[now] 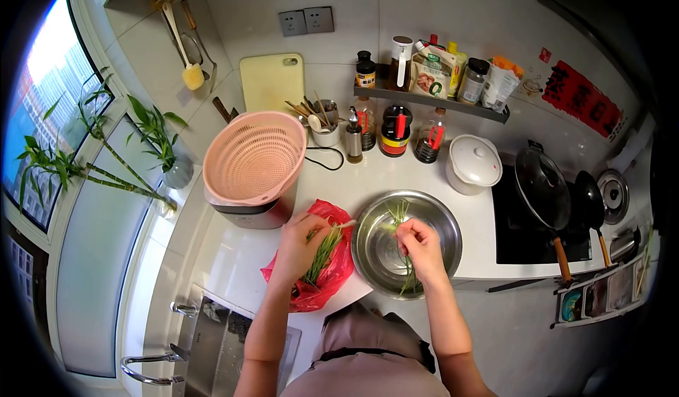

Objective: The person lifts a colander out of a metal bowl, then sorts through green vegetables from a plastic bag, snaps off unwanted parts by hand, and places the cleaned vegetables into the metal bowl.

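In the head view, the right hand (421, 247) had its grip pinching thin green stems (409, 278) between thumb and fingers, over the steel bowl (377, 247) on the tabletop (332, 183). The left hand (300, 243) was at the red bag (341, 267), fingers curled beside the green stalks (324, 255) lying in it; whether its grip pinched any could not be told. A pink colander (254, 158) stood behind the bag.

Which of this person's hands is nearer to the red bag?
Left. The left hand is at the red bag, above its left part; the right hand is farther off, over the metal bowl to the bag's right.
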A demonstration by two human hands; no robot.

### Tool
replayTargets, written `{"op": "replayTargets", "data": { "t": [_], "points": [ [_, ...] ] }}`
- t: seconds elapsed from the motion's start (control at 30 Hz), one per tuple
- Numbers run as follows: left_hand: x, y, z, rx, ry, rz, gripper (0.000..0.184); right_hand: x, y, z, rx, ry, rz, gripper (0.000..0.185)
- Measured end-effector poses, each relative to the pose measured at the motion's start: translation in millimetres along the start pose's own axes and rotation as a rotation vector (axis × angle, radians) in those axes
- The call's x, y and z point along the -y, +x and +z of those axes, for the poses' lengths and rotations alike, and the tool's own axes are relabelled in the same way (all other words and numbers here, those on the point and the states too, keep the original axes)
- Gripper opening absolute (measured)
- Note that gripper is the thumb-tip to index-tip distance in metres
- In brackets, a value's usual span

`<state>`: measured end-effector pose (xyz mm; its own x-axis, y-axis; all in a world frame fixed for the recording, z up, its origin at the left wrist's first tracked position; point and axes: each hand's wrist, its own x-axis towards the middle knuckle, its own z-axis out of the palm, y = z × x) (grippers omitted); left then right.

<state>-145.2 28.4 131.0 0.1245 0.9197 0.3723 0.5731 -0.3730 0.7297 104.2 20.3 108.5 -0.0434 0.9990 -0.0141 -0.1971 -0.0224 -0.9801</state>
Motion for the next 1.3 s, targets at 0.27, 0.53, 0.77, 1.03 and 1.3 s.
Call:
{"op": "replayTargets", "data": {
  "t": [0.27,0.53,0.77,1.03,1.3],
  "points": [
    [-7,0,5,0.061,-0.689,-0.435,0.005,-8,7,14,0.015,0.181,0.001,0.010],
    [-9,3,32,0.093,-0.924,-0.400,0.004,-18,5,56,0.116,0.185,0.073,0.008],
    [-15,-2,30,-0.291,-0.018,-0.077,0.008,-24,4,45,0.168,0.240,0.141,0.007],
    [-20,5,21,-0.223,0.454,0.486,0.024,-21,5,38,0.192,0.297,0.189,0.008],
    [-19,15,15,-0.146,0.449,0.536,0.020,-19,6,23,0.362,0.494,0.383,0.013]
  ]
}}
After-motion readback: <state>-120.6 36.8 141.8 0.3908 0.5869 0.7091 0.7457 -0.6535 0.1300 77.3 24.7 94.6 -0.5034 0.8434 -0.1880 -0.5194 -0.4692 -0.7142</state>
